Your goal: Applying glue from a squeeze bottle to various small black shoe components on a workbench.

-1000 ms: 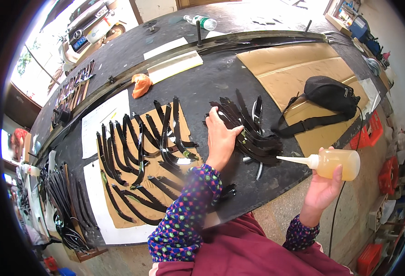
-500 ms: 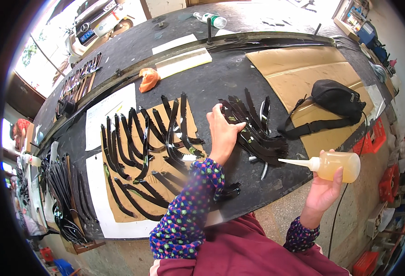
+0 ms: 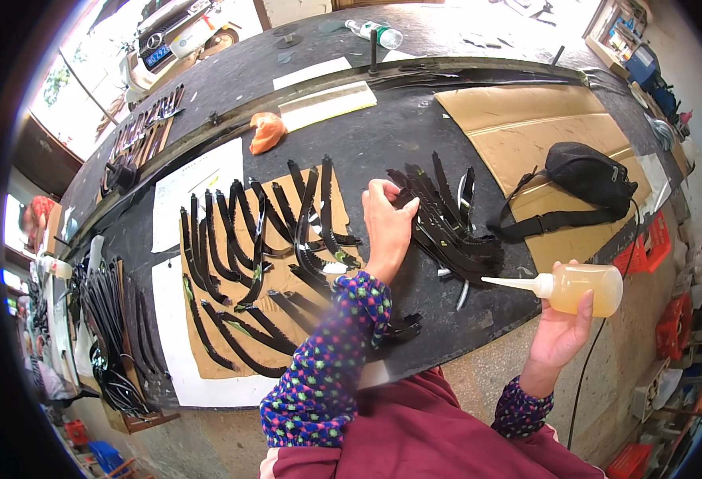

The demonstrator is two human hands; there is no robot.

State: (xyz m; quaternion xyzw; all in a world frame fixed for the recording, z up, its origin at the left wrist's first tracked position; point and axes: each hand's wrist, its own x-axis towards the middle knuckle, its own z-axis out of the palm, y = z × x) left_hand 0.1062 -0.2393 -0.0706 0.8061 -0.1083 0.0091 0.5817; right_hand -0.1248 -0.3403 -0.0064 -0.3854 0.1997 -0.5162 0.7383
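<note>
My left hand (image 3: 388,226) is closed at the left side of a heap of black curved strips (image 3: 446,227), its thumb and fingers pinching a strip near the far end. The strips look glossy, and some have notched edges. Out over the table's near right edge, my right hand (image 3: 557,339) grips a clear squeeze bottle (image 3: 589,290) of yellowish liquid. The bottle lies level, its long white nozzle pointing left toward the heap. Left of my left forearm, more black strips (image 3: 227,239) are spread over a brown cardboard sheet (image 3: 207,351).
Right of the heap, a black waist bag (image 3: 586,172) lies on a larger cardboard sheet (image 3: 486,112). An orange cloth (image 3: 267,132), a pale yellow pad (image 3: 331,104) and a long metal bar (image 3: 311,89) cross the far side. Dark strips (image 3: 111,327) hang at the left edge.
My left hand's fingers have drawn together on a strip, where they were spread over the heap. The bottle stays nearly in place. The view has shifted slightly.
</note>
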